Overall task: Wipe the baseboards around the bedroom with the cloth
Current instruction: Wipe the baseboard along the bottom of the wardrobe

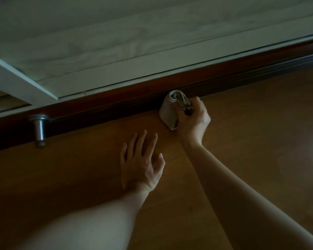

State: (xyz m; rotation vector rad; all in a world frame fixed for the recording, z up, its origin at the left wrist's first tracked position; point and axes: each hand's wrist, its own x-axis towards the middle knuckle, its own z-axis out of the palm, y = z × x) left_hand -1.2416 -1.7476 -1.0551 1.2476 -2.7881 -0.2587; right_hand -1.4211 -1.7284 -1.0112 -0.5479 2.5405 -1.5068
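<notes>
While the right hand (193, 120) held the folded cloth (171, 109) in a tight fist, the cloth was pushed up against the dark brown baseboard (116, 105), right where the baseboard met the wooden floor (260, 123). The cloth's bottom corner touched the floor just beside the fist. The left hand (141, 165) lay flat on the floor with its fingers spread out, holding nothing. It was a little nearer to the person than the right hand, and to its left. It looked like it was propping the person up.

The step in hand seemed to be rubbing along this strip of baseboard. To do it well, I think the cloth should press flat on the board and slide in one long line. It should also reach the little ledge on top, where dust likes to sit. The room was dim, so I could not tell which parts were clean already.

Well to the left of the left hand, a round metal door stop (39, 129) stuck out from the baseboard. The cloth would have to go around it, not bump it. Above the right hand, a pale white panel (116, 51) ran along the top of the baseboard, with a thin dark gap between. To the right of the right hand, the baseboard and floor ran on with open room to slide.
</notes>
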